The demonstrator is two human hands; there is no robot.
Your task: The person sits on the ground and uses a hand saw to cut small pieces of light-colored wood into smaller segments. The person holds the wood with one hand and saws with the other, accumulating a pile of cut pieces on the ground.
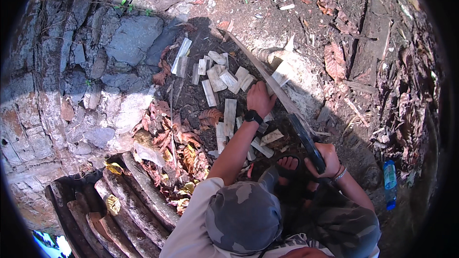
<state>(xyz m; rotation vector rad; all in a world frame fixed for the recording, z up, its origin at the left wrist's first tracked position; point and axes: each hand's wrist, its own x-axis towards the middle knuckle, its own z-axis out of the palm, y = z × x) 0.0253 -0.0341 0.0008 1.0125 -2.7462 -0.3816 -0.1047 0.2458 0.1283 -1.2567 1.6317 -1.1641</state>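
My right hand [323, 160] grips the black handle of a machete [260, 69]. Its long blade slants up and to the left, crossing just past my left hand. My left hand [260, 99], with a dark watch on the wrist, is closed around the near end of a pale piece of wood [283, 72]; the blade partly hides the fingers and the wood. That wood lies against a pale, sunlit block [306, 79]. Several short split wood pieces [216, 80] are scattered on the ground beside my left hand, and more lie below my left forearm.
A stone wall [129, 40] rises at left. Thick logs [138, 210] are stacked at lower left. Dry leaves [191, 155] litter the soil, and a plastic bottle [390, 184] lies at right. My sandalled foot [289, 162] is close below the machete handle.
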